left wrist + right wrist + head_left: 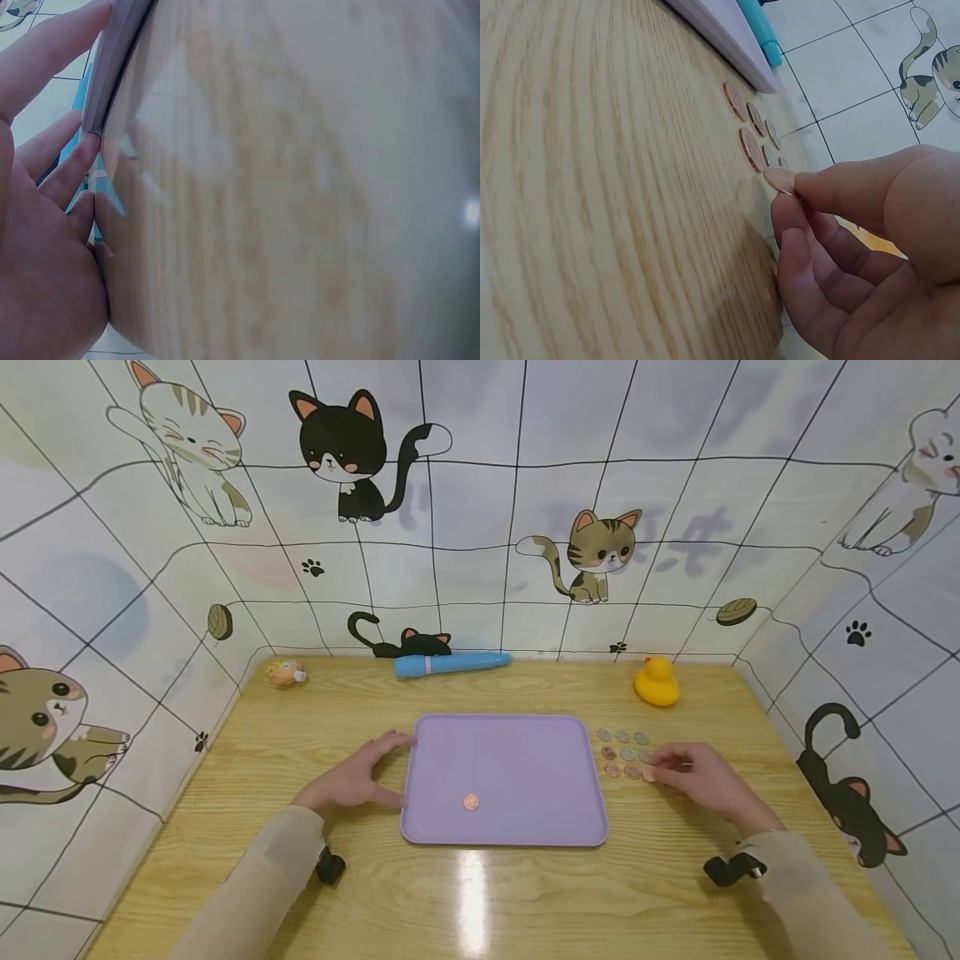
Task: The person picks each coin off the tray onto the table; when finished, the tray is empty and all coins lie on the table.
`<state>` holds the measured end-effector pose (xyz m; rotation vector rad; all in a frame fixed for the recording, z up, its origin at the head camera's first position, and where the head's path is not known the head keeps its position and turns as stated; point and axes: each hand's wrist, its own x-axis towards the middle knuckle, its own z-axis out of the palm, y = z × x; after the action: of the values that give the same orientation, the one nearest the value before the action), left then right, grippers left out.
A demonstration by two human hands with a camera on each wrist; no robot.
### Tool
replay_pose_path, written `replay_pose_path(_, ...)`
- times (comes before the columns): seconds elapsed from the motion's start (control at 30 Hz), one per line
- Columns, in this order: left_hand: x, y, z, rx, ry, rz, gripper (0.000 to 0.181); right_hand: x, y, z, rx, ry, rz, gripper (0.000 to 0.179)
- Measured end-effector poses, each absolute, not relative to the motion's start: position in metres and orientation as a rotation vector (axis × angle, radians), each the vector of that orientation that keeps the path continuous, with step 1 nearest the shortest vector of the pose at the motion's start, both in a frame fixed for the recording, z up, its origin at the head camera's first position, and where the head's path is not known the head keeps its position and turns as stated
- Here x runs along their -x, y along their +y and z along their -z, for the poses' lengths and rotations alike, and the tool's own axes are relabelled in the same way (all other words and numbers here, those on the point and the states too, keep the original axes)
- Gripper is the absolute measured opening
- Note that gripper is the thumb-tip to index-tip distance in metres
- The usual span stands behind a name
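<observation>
A lilac tray (517,768) lies mid-table with one copper coin (471,802) on it. My left hand (358,777) rests at the tray's left side, fingers extended; in the left wrist view the fingertips (91,142) meet the tray rim (112,71). To the right of the tray, silver coins (622,737) and copper coins (612,771) lie in neat rows. At the near right corner of these rows, my right hand (701,777) pinches a copper coin (780,179) between thumb and forefinger, tilted and close over the wood.
A yellow rubber duck (657,682) sits behind the coins. Along the back wall lies a blue pen-like stick (452,664), and a small figurine (287,672) is at the far left corner. Cat-printed cloth walls (480,527) surround the wooden table (360,893) at back and sides.
</observation>
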<state>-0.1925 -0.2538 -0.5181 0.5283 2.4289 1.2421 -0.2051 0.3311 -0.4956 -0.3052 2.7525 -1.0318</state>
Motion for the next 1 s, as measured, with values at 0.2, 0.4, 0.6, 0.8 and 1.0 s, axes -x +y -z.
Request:
replay_pose_path(0.2, 0.193, -0.255, 0.52, -0.514, 2.417, -1.26, 0.095, 0.207, 0.336, 0.498, 0.248, 2.759, 1.004, 0.026)
replay_pose_path(0.4, 0.193, -0.256, 0.521, -0.482, 2.402, -1.271, 0.095, 0.207, 0.333, 0.497, 0.298, 2.843, 0.912, 0.02)
replay_pose_path(0.6, 0.191, -0.255, 0.52, -0.475, 2.402, -1.268, 0.095, 0.205, 0.326, 0.495, 0.327, 2.897, 0.863, 0.012)
replay_pose_path(0.8, 0.192, -0.255, 0.521, -0.471, 2.397, -1.271, 0.094, 0.206, 0.325, 0.498, 0.333, 2.909, 0.842, 0.007)
replay_pose_path(1.0, 0.193, -0.254, 0.52, -0.477, 2.408, -1.263, 0.094, 0.208, 0.327, 0.502, 0.326, 2.917, 0.84, 0.006)
